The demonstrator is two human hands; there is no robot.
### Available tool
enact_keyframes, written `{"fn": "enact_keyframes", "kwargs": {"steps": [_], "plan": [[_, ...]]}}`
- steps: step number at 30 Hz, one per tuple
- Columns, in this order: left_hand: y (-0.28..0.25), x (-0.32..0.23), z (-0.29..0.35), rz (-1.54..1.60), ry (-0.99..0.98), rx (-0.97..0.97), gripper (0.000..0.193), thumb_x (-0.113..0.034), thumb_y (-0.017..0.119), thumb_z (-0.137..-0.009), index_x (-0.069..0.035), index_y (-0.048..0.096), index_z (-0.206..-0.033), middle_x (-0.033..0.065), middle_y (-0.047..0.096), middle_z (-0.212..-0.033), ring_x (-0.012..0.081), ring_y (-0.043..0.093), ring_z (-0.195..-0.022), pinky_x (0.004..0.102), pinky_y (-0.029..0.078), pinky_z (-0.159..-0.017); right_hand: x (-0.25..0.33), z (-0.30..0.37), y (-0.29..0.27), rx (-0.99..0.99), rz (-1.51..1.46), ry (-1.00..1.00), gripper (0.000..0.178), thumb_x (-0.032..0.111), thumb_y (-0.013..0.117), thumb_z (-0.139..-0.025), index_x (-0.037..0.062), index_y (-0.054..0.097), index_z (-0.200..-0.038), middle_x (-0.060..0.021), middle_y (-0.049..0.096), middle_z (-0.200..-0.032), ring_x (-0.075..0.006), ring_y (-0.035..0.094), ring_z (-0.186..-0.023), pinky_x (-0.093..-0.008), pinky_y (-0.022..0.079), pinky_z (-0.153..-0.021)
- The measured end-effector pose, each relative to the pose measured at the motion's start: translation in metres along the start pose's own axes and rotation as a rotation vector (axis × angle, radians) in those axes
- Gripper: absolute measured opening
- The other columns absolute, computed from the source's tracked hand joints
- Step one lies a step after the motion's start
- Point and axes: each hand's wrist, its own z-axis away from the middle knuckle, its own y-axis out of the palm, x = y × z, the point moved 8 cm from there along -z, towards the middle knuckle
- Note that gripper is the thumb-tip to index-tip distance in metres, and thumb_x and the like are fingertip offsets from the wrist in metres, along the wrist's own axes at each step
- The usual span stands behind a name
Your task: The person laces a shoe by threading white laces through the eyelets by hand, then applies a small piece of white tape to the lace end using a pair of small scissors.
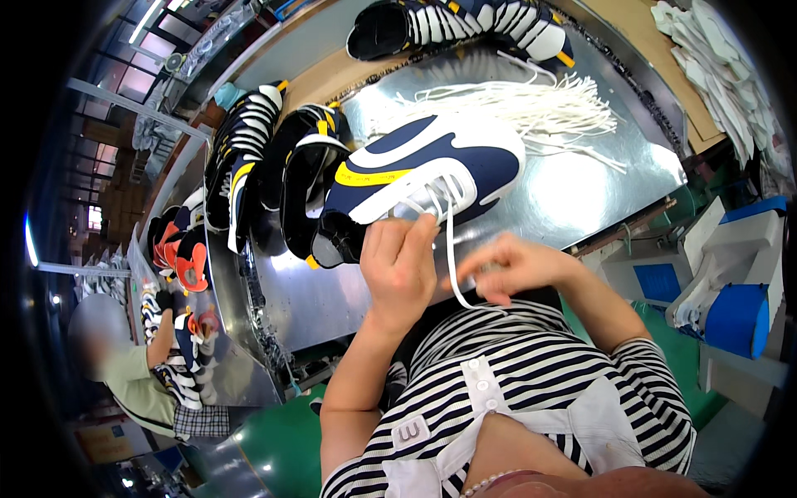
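Observation:
A navy and white sneaker (490, 170) with a yellow stripe lies on the metal table, its toe to the upper right. A white shoelace (451, 249) runs through some of its eyelets, and one end hangs in a loose curve over the near table edge. At the eyelets my left hand (400, 267) is closed, thumb and fingertip pinched on the lace by the shoe's opening; the exact grip is partly hidden. To the right of the hanging lace, my right hand (519, 270) has its fingers apart, slightly blurred, with nothing visible in them.
Behind the sneaker lies a heap of white laces (548, 108). Dark sneakers (311, 183) stand close on the left, and a row of stacked shoes (457, 23) lines the far edge. A white and blue machine (730, 307) stands right. A co-worker (149, 373) sits far left.

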Motion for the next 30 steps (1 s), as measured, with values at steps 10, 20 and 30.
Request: {"fn": "enact_keyframes", "kwargs": {"steps": [10, 20, 30], "plan": [[-0.003, 0.023, -0.001, 0.052, -0.104, 0.004, 0.023, 0.004, 0.07, -0.075, -0.002, 0.066, -0.097, 0.0086, 0.054, -0.077, 0.0259, 0.052, -0.07, 0.0368, 0.042, -0.061, -0.019, -0.025, 0.015, -0.166, -0.966, -0.115, 0.024, 0.023, 0.046, -0.103, 0.0028, 0.054, -0.112, 0.0011, 0.048, -0.058, -0.0033, 0.031, -0.041, -0.0191, 0.022, -0.038], [0.065, 0.053, 0.047, 0.076, -0.321, 0.382, 0.018, -0.009, 0.066, -0.083, -0.002, 0.068, -0.099, 0.014, 0.056, -0.081, 0.0328, 0.057, -0.078, 0.0409, 0.045, -0.069, -0.019, 0.024, -0.031, -0.589, 0.546, -0.036, 0.016, 0.011, 0.069, -0.088, 0.0047, 0.071, -0.102, -0.0059, 0.062, -0.093, -0.0147, 0.059, -0.085, -0.026, 0.046, -0.074], [0.08, 0.076, 0.049, 0.283, -0.495, 0.673, 0.027, -0.022, 0.068, -0.083, -0.005, 0.067, -0.105, 0.0141, 0.065, -0.096, 0.0345, 0.06, -0.09, 0.042, 0.048, -0.082, -0.019, -0.021, -0.076, -0.791, 0.629, -0.165, 0.014, 0.005, 0.067, -0.088, 0.0006, 0.066, -0.102, -0.0059, 0.061, -0.086, -0.0128, 0.054, -0.067, -0.0269, 0.044, -0.061]]}}
